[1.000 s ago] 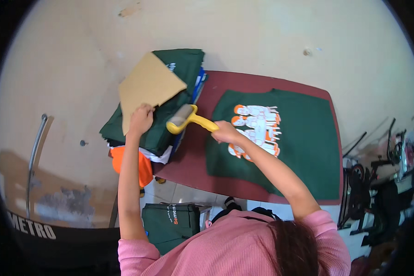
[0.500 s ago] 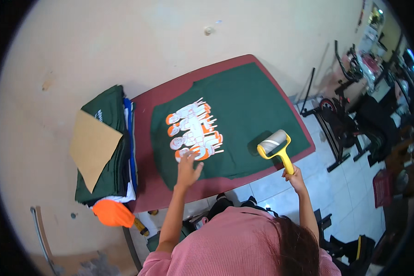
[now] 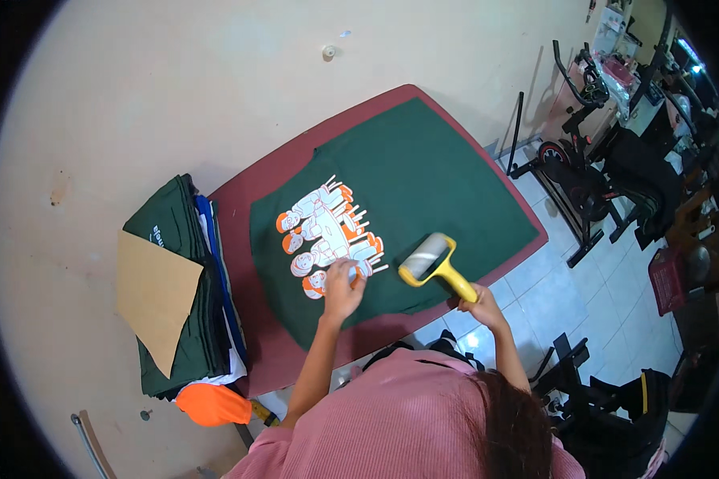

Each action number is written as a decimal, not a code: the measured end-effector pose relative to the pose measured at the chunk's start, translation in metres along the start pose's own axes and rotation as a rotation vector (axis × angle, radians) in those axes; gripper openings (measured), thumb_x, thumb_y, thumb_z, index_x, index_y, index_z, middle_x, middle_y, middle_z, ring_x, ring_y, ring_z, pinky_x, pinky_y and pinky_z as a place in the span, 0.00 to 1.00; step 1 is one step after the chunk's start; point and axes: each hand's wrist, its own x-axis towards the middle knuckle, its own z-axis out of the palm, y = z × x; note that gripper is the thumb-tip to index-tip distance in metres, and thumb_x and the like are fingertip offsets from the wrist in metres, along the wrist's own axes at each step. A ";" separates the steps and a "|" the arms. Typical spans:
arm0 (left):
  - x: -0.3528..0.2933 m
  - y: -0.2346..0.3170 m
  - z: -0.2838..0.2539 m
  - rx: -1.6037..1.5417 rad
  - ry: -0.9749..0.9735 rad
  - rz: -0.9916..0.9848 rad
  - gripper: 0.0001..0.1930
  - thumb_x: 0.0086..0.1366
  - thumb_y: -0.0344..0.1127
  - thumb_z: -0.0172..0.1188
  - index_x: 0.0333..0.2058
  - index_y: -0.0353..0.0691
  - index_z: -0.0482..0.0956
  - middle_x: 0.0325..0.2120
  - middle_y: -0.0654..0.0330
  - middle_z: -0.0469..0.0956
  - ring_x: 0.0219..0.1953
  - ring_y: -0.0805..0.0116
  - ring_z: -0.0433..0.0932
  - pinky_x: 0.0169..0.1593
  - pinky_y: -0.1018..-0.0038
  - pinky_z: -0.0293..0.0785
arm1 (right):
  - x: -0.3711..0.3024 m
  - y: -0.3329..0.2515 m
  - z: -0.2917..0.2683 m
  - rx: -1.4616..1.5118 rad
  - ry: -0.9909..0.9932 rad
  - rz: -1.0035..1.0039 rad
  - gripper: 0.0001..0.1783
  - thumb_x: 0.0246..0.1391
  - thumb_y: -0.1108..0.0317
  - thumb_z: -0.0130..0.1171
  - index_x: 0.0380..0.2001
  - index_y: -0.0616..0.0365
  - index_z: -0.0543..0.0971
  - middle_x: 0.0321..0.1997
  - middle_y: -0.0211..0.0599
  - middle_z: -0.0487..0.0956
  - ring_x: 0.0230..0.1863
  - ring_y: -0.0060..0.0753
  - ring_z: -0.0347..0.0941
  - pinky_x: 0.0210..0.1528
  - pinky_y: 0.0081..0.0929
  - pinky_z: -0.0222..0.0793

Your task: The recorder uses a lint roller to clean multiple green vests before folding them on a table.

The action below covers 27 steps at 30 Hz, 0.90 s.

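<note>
A dark green shirt (image 3: 423,176) lies spread on a maroon-topped table, with a white and orange print of seated figures (image 3: 319,231) on its left part. My left hand (image 3: 343,295) is over the lower end of this print, fingers bent and thumb apart from them; no held object shows. In my right hand (image 3: 481,308) is the yellow handle of a lint roller (image 3: 425,254). Its pale cylinder is over the shirt near the front edge; whether it touches the cloth I cannot tell.
A stack of folded shirts (image 3: 180,263) stands on the left, with a tan sheet (image 3: 158,294) on top. An orange cloth (image 3: 213,405) hangs below it. The maroon table (image 3: 268,363) adjoins a wall. An exercise bike (image 3: 571,164) and a red basket (image 3: 665,281) are at the right.
The lint roller and my right hand have moved left over the shirt. My left hand has shifted right along the print, its fingers more bent. The view has turned slightly.
</note>
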 end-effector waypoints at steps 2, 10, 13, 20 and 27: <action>-0.006 -0.020 -0.013 0.027 0.094 -0.059 0.17 0.46 0.32 0.57 0.38 0.37 0.70 0.39 0.49 0.67 0.43 0.52 0.66 0.48 0.63 0.60 | -0.002 -0.010 0.009 -0.047 -0.132 0.035 0.04 0.40 0.70 0.55 0.21 0.60 0.73 0.17 0.28 0.71 0.19 0.17 0.65 0.20 0.16 0.58; -0.059 -0.064 -0.065 0.310 0.346 -0.428 0.21 0.46 0.35 0.59 0.41 0.39 0.67 0.41 0.51 0.64 0.45 0.51 0.61 0.49 0.62 0.56 | 0.019 -0.048 -0.028 -0.342 -0.311 0.226 0.21 0.46 0.52 0.52 0.10 0.57 0.70 0.08 0.24 0.64 0.12 0.16 0.57 0.14 0.18 0.49; -0.082 -0.066 -0.067 0.306 0.378 -0.629 0.23 0.47 0.36 0.58 0.43 0.38 0.65 0.41 0.49 0.63 0.44 0.54 0.62 0.48 0.64 0.58 | 0.038 -0.059 -0.028 -0.458 -0.380 0.208 0.22 0.46 0.51 0.52 0.09 0.57 0.69 0.08 0.24 0.63 0.11 0.16 0.57 0.14 0.18 0.49; -0.128 -0.063 -0.048 0.018 0.595 -0.563 0.22 0.50 0.29 0.55 0.44 0.32 0.62 0.41 0.48 0.62 0.38 0.59 0.67 0.41 0.72 0.64 | 0.074 -0.049 0.056 -0.497 -0.655 0.116 0.24 0.50 0.44 0.46 0.20 0.55 0.70 0.12 0.24 0.63 0.14 0.15 0.55 0.15 0.18 0.49; -0.139 -0.071 -0.048 -0.187 0.736 -0.824 0.19 0.51 0.31 0.56 0.41 0.31 0.64 0.38 0.50 0.63 0.34 0.64 0.68 0.38 0.75 0.66 | 0.077 -0.040 0.192 -0.755 -0.473 -0.109 0.30 0.52 0.41 0.33 0.39 0.56 0.72 0.35 0.53 0.74 0.38 0.54 0.69 0.41 0.44 0.62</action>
